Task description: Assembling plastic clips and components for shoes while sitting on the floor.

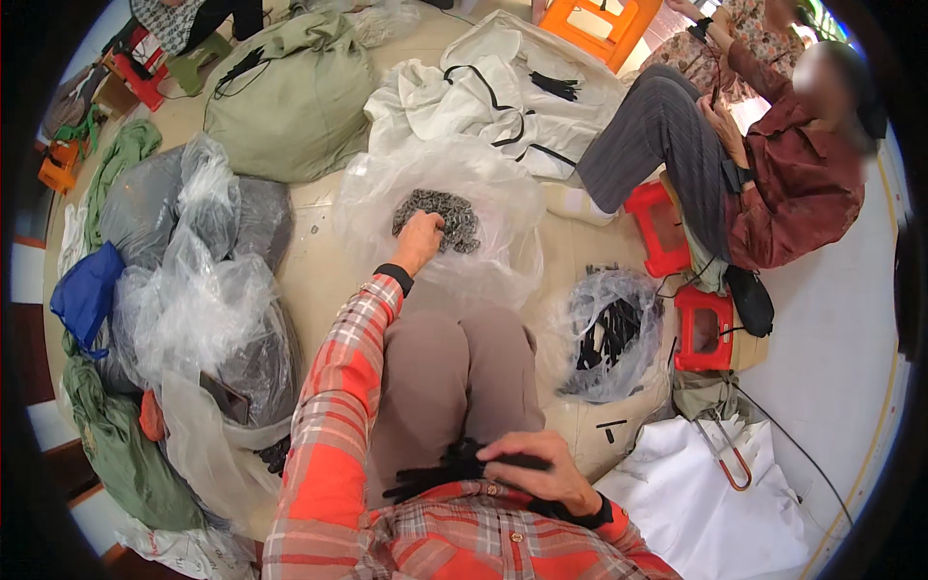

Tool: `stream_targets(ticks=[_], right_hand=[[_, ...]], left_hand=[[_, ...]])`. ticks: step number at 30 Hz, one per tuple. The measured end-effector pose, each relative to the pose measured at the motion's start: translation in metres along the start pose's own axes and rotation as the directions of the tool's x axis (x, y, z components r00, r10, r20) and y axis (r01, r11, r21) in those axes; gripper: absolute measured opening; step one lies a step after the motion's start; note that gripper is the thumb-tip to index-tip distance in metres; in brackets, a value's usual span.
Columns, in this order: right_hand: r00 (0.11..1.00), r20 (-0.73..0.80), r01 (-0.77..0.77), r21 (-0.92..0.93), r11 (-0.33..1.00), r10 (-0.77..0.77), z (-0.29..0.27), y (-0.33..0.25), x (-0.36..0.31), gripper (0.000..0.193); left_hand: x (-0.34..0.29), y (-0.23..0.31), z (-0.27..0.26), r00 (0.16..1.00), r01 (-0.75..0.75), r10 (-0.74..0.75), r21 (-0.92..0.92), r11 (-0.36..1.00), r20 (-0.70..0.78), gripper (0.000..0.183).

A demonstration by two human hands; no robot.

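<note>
My left hand (419, 242) reaches forward to a heap of small dark grey pieces (454, 215), its fingers curled down at the near left edge of the heap. Whatever is between the fingertips is too small to name. The heap lies in a spread clear plastic bag (507, 227) beyond my knees. Close to my waist, my right hand (546, 469) is closed round a bundle of black cords (435, 476). Part of the bundle rests across my lap and sticks out to the left of the hand.
Right of my knees, a clear bag (643, 333) holds black strips. Filled plastic bags (208, 319) stand on the left. Beyond are a green sack (295, 101) and white cloth (425, 101) with black cord bundles. A person (793, 193) sits at right near red stools (659, 230).
</note>
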State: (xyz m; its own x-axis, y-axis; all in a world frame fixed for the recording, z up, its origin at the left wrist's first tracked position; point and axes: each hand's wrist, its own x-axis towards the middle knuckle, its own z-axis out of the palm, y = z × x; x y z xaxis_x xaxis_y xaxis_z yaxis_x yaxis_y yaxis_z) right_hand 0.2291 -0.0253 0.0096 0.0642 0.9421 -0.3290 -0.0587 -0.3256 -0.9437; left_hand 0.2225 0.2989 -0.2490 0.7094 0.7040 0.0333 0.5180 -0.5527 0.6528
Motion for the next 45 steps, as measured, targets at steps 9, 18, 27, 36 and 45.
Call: stream_targets(ticks=[9, 18, 27, 36, 45], right_hand=[[0.981, 0.167, 0.012, 0.464, 0.886, -0.101, -0.015, 0.003, -0.003, 0.028], [0.949, -0.272, 0.007, 0.528, 0.849, 0.161, -0.009, 0.003, -0.015, 0.035], [0.905, -0.423, 0.094, 0.095, 0.991, -0.046, 0.023, 0.008, -0.037, 0.024], [0.822, -0.411, 0.16, -0.498, 0.852, -0.395, 0.043, 0.0, -0.043, 0.03], [0.977, -0.211, -0.038, -0.042, 0.998, 0.028, 0.047, -0.012, -0.051, 0.027]], left_hand=[[0.012, 0.005, 0.017, 0.999, -0.026, 0.02, 0.162, 0.986, 0.036, 0.008], [-0.033, 0.074, -0.101, 0.91, 0.412, -0.243, -0.793, 0.45, 0.335, 0.009], [-0.178, 0.142, -0.204, 0.931, 0.363, -0.027, -0.921, 0.139, 0.363, 0.02], [-0.272, 0.181, -0.211, 0.927, 0.374, -0.01, -0.92, 0.12, 0.375, 0.033], [-0.299, 0.19, -0.203, 0.92, 0.393, -0.054, -0.91, 0.135, 0.389, 0.027]])
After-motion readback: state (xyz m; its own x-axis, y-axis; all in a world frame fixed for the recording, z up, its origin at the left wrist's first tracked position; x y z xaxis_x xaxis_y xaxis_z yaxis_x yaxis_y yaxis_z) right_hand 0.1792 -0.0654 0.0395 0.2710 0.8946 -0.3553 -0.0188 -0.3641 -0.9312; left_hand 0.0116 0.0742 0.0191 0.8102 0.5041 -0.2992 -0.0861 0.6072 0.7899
